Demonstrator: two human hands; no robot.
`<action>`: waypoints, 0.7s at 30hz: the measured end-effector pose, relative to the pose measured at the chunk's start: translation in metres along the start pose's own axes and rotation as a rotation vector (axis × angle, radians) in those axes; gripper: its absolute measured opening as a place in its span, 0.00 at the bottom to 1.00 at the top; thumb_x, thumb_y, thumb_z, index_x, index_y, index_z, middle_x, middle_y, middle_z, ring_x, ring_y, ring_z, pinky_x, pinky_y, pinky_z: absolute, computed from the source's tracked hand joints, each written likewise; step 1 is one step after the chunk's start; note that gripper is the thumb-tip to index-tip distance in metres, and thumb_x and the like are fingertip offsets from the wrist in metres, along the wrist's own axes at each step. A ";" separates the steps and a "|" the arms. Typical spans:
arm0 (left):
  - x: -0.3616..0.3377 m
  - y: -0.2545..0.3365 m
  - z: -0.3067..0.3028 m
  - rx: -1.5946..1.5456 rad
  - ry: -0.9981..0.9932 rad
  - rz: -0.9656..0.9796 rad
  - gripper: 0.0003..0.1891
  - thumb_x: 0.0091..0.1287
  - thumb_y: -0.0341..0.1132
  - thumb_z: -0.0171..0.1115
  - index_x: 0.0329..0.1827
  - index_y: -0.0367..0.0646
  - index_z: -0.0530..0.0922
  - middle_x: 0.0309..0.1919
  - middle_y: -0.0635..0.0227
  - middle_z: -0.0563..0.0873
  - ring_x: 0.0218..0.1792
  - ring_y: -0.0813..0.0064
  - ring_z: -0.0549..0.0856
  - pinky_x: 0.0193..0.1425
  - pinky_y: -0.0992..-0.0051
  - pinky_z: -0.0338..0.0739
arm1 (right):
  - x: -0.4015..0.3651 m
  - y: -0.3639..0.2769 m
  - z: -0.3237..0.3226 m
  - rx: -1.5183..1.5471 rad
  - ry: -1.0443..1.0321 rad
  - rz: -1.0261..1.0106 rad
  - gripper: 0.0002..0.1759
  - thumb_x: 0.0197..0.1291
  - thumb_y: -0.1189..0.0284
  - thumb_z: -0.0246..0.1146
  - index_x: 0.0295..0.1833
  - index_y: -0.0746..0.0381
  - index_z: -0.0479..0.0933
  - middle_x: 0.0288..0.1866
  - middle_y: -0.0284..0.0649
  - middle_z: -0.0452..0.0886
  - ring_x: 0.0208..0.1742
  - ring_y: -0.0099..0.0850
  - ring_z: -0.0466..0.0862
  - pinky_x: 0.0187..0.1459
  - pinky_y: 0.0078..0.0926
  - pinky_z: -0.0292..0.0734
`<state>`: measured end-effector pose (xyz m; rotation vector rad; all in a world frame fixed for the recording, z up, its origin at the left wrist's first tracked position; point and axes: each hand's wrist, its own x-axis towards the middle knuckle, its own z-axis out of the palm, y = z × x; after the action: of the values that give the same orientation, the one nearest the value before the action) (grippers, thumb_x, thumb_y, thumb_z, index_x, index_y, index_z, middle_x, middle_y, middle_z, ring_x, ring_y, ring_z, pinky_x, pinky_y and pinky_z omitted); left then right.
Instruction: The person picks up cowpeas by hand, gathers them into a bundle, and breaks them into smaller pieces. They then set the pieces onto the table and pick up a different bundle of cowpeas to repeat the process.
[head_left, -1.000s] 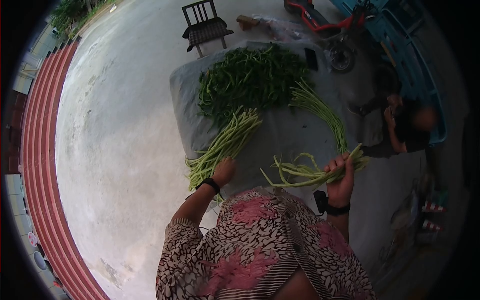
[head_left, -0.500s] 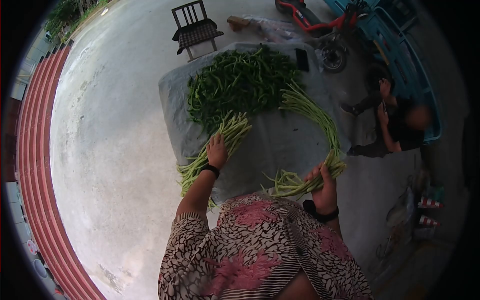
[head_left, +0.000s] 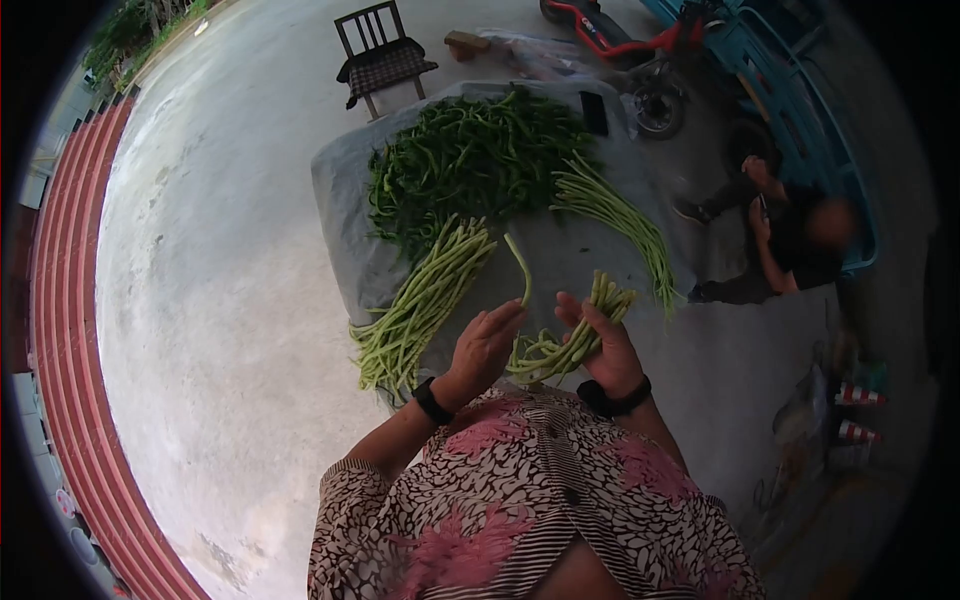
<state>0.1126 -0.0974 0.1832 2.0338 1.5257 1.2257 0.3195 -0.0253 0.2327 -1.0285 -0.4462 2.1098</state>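
Observation:
My right hand (head_left: 603, 345) grips a bunch of long green beans (head_left: 568, 345), their ends pointing up and right. My left hand (head_left: 484, 347) is raised beside that bunch with its fingers spread, touching or nearly touching the beans; one single bean (head_left: 521, 265) sticks up above it. A laid-out bundle of pale long beans (head_left: 425, 300) lies to the left on the grey cloth-covered table (head_left: 560, 270). A big heap of dark green beans (head_left: 470, 160) lies farther back. Another strip of pale beans (head_left: 615, 220) curves along the right side.
A dark phone (head_left: 594, 113) lies at the table's far edge. Behind the table stand a wooden chair (head_left: 383, 55) and a red scooter (head_left: 630, 45). A seated person (head_left: 790, 240) is at the right by blue crates. Bare concrete floor lies to the left.
My left hand left the pale bundle at the left and came in next to my right hand. My right hand drew its bunch of beans inward from the right strip.

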 end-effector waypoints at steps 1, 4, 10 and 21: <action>-0.001 0.007 -0.001 0.000 -0.043 0.024 0.22 0.55 0.22 0.60 0.56 0.36 0.76 0.57 0.60 0.77 0.45 0.61 0.81 0.49 0.67 0.77 | 0.001 0.001 0.003 0.021 -0.018 0.019 0.14 0.63 0.68 0.64 0.52 0.56 0.73 0.57 0.41 0.80 0.55 0.30 0.80 0.45 0.29 0.80; 0.000 0.026 -0.007 -0.043 -0.159 0.065 0.22 0.53 0.24 0.62 0.54 0.36 0.77 0.56 0.60 0.77 0.39 0.62 0.79 0.44 0.67 0.77 | 0.004 0.005 0.004 0.054 -0.051 0.073 0.14 0.63 0.68 0.64 0.53 0.57 0.73 0.57 0.41 0.80 0.55 0.30 0.80 0.46 0.30 0.80; -0.010 0.031 -0.006 -0.078 -0.318 0.095 0.26 0.50 0.27 0.65 0.57 0.38 0.76 0.57 0.62 0.75 0.40 0.62 0.78 0.45 0.66 0.75 | 0.004 0.017 -0.006 0.039 -0.043 0.098 0.14 0.64 0.67 0.63 0.52 0.61 0.74 0.48 0.38 0.82 0.48 0.30 0.82 0.46 0.32 0.80; -0.070 -0.068 0.034 -0.006 -0.455 -0.287 0.21 0.54 0.30 0.64 0.53 0.42 0.77 0.61 0.54 0.73 0.62 0.52 0.71 0.61 0.59 0.70 | -0.002 0.015 -0.011 -0.018 -0.056 -0.019 0.19 0.62 0.71 0.64 0.56 0.63 0.69 0.35 0.32 0.78 0.38 0.26 0.80 0.45 0.26 0.75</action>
<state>0.0921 -0.1259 0.0863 1.8410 1.5082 0.6067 0.3221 -0.0370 0.2182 -0.9734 -0.5016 2.1256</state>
